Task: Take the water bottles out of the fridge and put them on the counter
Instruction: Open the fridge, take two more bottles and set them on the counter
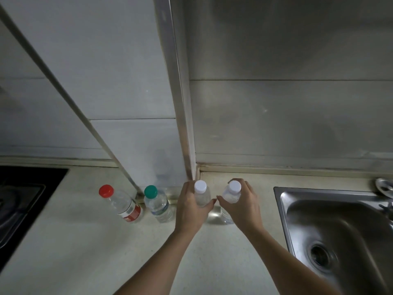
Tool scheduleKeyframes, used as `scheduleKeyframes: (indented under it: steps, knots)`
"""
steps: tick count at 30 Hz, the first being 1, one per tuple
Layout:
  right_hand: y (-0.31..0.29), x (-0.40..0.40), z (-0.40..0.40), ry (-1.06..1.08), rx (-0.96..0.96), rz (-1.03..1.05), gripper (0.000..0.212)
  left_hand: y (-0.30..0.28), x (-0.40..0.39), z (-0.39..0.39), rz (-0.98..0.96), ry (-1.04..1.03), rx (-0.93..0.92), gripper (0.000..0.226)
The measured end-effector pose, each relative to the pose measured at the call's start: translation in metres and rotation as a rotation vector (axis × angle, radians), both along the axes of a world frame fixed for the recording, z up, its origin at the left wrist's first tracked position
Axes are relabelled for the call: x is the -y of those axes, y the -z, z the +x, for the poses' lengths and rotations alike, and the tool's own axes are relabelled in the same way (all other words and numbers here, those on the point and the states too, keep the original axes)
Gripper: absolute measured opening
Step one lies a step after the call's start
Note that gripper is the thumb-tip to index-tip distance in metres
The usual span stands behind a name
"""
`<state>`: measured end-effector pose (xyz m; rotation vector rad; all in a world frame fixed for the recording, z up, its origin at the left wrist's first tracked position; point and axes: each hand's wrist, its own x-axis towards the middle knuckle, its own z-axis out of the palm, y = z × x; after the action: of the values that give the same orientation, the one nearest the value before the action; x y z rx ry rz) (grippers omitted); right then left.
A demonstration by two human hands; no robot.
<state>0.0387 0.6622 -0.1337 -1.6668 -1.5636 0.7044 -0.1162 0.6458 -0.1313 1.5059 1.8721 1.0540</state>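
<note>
**Two white-capped bottles set down beside the sink**

Pale tiled walls meet in a corner above the light surface (85, 241), with the steel sink (331, 220) as the landmark. In the head view, the left hand (191, 209) and the right hand (240, 205) each hold a white-capped bottle just left of the sink: left bottle (202, 194), right bottle (231, 193). Fingers (249, 189) wrap around the clear bodies, closed on them. Farther from the sink stand a green-capped bottle (159, 204) and a red-capped bottle (123, 204). Both bases seem to rest down, so the hands should loosen evenly and lift straight up, avoiding a knock between neighbours.
</note>
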Motion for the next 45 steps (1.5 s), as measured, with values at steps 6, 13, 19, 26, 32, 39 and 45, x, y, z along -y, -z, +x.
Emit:
scheduleKeyframes:
  steps: [6,13,19,26,32,39,45]
  knots:
    - [0.002,0.001,0.009,0.021,-0.022,-0.051,0.054,-0.004,0.0,-0.003,-0.044,-0.018,-0.009,0.071]
    - [-0.003,0.007,0.005,0.043,-0.025,-0.113,0.064,-0.014,0.003,-0.004,-0.087,-0.049,0.0,0.072]
    - [-0.019,0.016,0.011,0.033,-0.027,-0.134,0.081,-0.036,0.003,-0.017,-0.068,0.016,0.013,0.072]
    - [-0.088,0.014,-0.001,0.08,-0.038,0.059,0.078,-0.119,0.002,-0.046,0.145,0.11,0.072,0.048]
    - [-0.193,0.016,-0.039,0.043,-0.199,0.244,0.066,-0.208,0.012,-0.085,0.273,0.227,0.239,0.039]
    - [-0.297,0.05,-0.103,-0.085,-0.457,0.326,0.042,-0.301,0.033,-0.145,0.179,0.281,0.546,0.028]
    - [-0.332,0.071,-0.137,-0.183,-0.573,0.133,0.063,-0.332,0.043,-0.196,0.123,0.288,0.687,0.05]
